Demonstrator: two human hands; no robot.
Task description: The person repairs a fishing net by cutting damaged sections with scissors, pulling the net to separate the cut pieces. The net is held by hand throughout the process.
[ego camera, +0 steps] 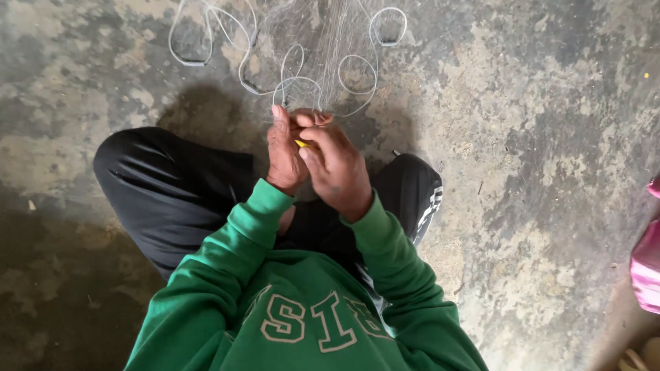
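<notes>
The fishing net (323, 41) is fine, pale and almost see-through mesh, gathered into a narrow bunch that fans out over the concrete floor (522, 137) beyond the hands; along its far edge a thicker white cord (357, 62) lies in several loose loops and curls. The near end of the net rises into the two hands, which meet just above the person's crossed legs in black trousers (172, 192). The left hand (285, 154) is upright with its fingers pressed together and curled around the gathered mesh, the fingertips nearest the net. The right hand (338, 168) lies against it, thumb and fingers pinching a small yellow tool (301, 143), of which only a sliver shows between the two hands, right at the near end of the net. Green sleeves (251, 220) run back from both wrists toward the camera. The net's cord loops lie flat, and the farthest ones reach to the top edge of the view. To the left and right of the net the mottled grey floor lies open, with wide room on both sides; well to the right of the net, at the picture's edge, a pink object (647, 264) is partly in view.
</notes>
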